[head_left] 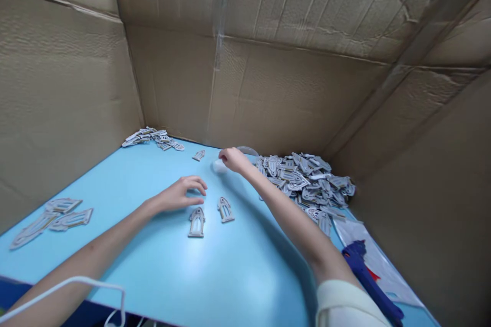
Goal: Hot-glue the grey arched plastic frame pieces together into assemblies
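Observation:
My left hand hovers over the blue table with its fingers apart and holds nothing. Just below its fingertips lies a small grey arched-window-shaped piece with a pale middle. A second arched piece rests to the right of it, slightly tilted. Farther back, my right hand has its fingers pinched together; what is between them, if anything, is hidden. Right under those fingers is a small whitish rounded object, whose kind I cannot make out. A clear round plastic rim shows behind the hand.
A large heap of grey arched pieces lies at the right. Smaller groups sit at the back left and front left; one piece lies alone. A blue glue gun rests on a plastic bag. Cardboard walls surround the table.

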A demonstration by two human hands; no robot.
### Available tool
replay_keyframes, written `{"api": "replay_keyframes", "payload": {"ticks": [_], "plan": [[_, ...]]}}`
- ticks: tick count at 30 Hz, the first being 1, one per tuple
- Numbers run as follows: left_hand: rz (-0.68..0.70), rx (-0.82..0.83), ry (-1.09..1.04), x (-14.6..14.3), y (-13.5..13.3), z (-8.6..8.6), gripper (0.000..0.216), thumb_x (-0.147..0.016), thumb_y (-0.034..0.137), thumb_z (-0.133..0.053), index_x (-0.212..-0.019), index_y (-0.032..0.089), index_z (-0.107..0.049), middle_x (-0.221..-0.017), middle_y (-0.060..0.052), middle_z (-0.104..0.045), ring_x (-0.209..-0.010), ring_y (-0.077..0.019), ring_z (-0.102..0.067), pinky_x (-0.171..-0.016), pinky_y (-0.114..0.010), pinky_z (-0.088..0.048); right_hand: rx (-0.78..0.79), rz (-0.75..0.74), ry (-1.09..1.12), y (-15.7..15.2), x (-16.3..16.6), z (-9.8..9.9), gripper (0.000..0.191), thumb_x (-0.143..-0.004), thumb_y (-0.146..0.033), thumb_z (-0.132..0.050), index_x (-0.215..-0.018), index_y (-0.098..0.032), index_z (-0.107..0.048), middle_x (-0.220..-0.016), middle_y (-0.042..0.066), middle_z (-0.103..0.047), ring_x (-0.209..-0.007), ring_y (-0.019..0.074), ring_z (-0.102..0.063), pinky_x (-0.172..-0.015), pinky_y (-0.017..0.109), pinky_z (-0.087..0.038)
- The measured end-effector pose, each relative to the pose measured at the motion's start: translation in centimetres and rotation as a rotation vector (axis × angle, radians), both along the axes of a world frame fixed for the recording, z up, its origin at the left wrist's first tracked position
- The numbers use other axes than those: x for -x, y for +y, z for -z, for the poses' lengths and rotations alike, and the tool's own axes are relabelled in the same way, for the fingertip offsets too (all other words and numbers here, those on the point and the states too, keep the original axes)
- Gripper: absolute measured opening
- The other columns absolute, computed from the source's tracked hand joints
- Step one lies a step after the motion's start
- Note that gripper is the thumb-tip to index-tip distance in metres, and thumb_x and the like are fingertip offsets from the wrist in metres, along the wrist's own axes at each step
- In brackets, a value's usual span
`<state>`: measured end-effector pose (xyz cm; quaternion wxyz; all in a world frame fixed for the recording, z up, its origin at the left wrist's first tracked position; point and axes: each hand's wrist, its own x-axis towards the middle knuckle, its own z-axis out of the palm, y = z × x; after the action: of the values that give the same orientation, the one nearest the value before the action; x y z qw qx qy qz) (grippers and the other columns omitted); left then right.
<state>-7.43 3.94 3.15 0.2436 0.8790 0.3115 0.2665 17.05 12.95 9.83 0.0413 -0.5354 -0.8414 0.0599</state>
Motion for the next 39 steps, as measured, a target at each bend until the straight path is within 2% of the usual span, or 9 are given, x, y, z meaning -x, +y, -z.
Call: {"api": "replay_keyframes", "payload": {"ticks": [6, 10, 14, 18, 23, 25, 32, 35, 39], "plan": [[-0.194, -0.158, -0.012, 0.7, 1.6, 1.7, 0.012, -0.098, 0.025, -0.066, -0.094, 0.021, -0.076, -0.101, -0.007, -0.078, -0.1, -0.0233, -0.072, -0.096, -0.04, -0.055, 0.124, -0.05, -0.109, 5.4, 2.3, 2.0, 0.039, -0.105, -0.042, -0.07, -0.137, -0.019, -0.065, -0.138, 0.011, -0.067, -0.116, 0.0253, -0.071, -0.098, 0.048, -0.063], [-0.252, -0.179, -0.005, 1.2, 2.1, 2.4, 0.012, -0.098, 0.024, -0.066, -0.093, 0.022, -0.077, -0.098, -0.006, -0.078, -0.099, -0.0243, -0.07, -0.096, -0.041, -0.053, 0.077, -0.054, -0.014, 6.1, 1.8, 2.9, 0.012, -0.098, -0.018, -0.072, -0.107, -0.015, -0.079, -0.117, 0.014, -0.078, -0.111, 0.0278, -0.074, -0.098, 0.039, -0.059], [-0.291, -0.183, -0.028, 0.9, 1.8, 2.5, 0.013, -0.098, 0.025, -0.065, -0.096, 0.022, -0.077, -0.1, -0.007, -0.079, -0.101, -0.0251, -0.07, -0.096, -0.042, -0.054, -0.042, -0.014, 0.216, 6.1, 0.9, 2.3, 0.027, -0.092, -0.005, -0.06, -0.104, -0.015, -0.082, -0.115, 0.015, -0.081, -0.114, 0.0283, -0.074, -0.096, 0.035, -0.056], [-0.352, -0.052, -0.193, -0.5, 0.7, 1.8, 0.021, -0.102, 0.033, -0.062, -0.108, 0.021, -0.078, -0.102, -0.007, -0.08, -0.095, -0.0227, -0.074, -0.091, -0.037, -0.058, -0.033, -0.016, 0.483, 3.1, 0.6, 2.6, 0.032, -0.096, -0.017, -0.056, -0.123, -0.012, -0.074, -0.102, 0.011, -0.079, -0.085, 0.0195, -0.076, -0.077, 0.03, -0.061], [-0.343, 0.207, -0.335, -2.5, -1.2, 0.3, 0.029, -0.098, 0.043, -0.065, -0.103, 0.019, -0.078, -0.097, -0.006, -0.082, -0.086, -0.0206, -0.072, -0.077, -0.031, -0.056, 0.455, -0.154, 1.103, -5.0, 0.1, 4.4, 0.034, -0.093, -0.029, -0.066, -0.124, -0.018, -0.069, -0.093, 0.001, -0.067, -0.067, 0.0137, -0.071, -0.065, 0.03, -0.062], [-0.284, 0.266, -0.354, -3.1, -1.9, 0.0, 0.027, -0.096, 0.041, -0.063, -0.09, 0.018, -0.076, -0.087, -0.004, -0.079, -0.083, -0.0193, -0.07, -0.074, -0.029, -0.053, 0.474, -0.163, 1.095, -7.7, -0.3, 4.5, 0.031, -0.094, -0.026, -0.063, -0.123, -0.02, -0.07, -0.092, 0.0, -0.065, -0.068, 0.0122, -0.07, -0.066, 0.028, -0.06], [-0.198, 0.387, -0.349, -4.6, -3.7, 0.4, 0.032, -0.099, 0.043, -0.061, -0.082, 0.018, -0.07, -0.078, -0.003, -0.072, -0.077, -0.0178, -0.066, -0.07, -0.028, -0.051, 0.116, -0.253, 0.685, -12.0, -1.6, 2.6, 0.012, -0.091, -0.011, -0.068, -0.097, -0.019, -0.076, -0.086, 0.001, -0.072, -0.079, 0.0149, -0.063, -0.073, 0.026, -0.047], [-0.151, 0.236, -0.229, -4.8, -4.1, 0.7, 0.027, -0.103, 0.04, -0.06, -0.094, 0.019, -0.074, -0.093, -0.006, -0.075, -0.09, -0.0212, -0.068, -0.084, -0.033, -0.054, 0.134, -0.173, 0.585, -11.8, -2.6, 2.4, 0.017, -0.088, -0.004, -0.067, -0.09, -0.018, -0.076, -0.084, 0.002, -0.075, -0.076, 0.0145, -0.063, -0.073, 0.026, -0.044], [0.064, -0.008, 0.04, -4.5, -4.7, 1.1, 0.024, -0.102, 0.041, -0.068, -0.118, 0.026, -0.077, -0.139, -0.012, -0.067, -0.128, -0.032, -0.059, -0.112, -0.048, -0.049, 0.327, -0.121, 0.616, -10.6, -4.3, 3.1, 0.023, -0.086, -0.004, -0.064, -0.098, -0.018, -0.079, -0.077, -0.001, -0.074, -0.071, 0.0139, -0.064, -0.071, 0.025, -0.045]]}}
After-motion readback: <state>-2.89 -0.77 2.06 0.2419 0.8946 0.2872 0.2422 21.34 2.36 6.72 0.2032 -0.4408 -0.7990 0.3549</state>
